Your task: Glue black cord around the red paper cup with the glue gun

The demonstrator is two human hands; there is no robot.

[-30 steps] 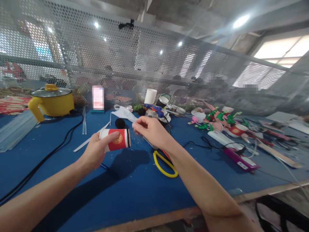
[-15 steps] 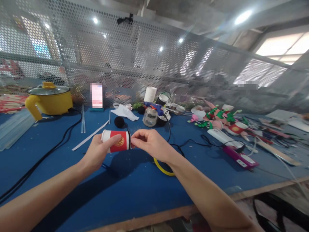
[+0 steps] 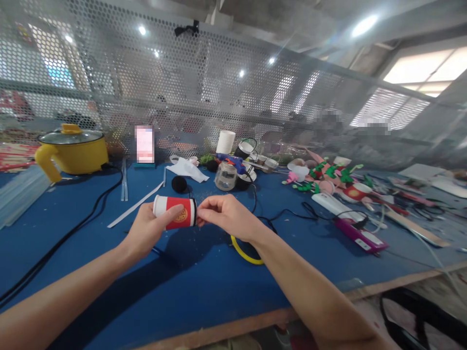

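Observation:
A paper cup (image 3: pixel 176 212), white and red with a gold emblem, lies sideways above the blue table. My left hand (image 3: pixel 151 224) is wrapped round it, with the thumb along the red part. A thin black band (image 3: pixel 194 212) circles the cup's right end. Right at that end is my right hand (image 3: pixel 226 216), its thumb and forefinger pinched together; what sits between the fingertips is too small to make out. Behind the cup rests a black ball (image 3: pixel 179 184). A yellow ring (image 3: pixel 245 256) lies partly under my right wrist.
At the back left stands a yellow electric pot (image 3: pixel 78 154), near a phone (image 3: pixel 145 145). A glass jar (image 3: pixel 225 177) and a blue glue gun (image 3: pixel 233 163) are at the back middle. Rightward lie a purple power strip (image 3: pixel 359 236), cables and green-and-pink craft pieces (image 3: pixel 328 172).
Both hands and the cup stay almost in place; the cup's emblem seems turned very slightly. The whole view has shifted a little.

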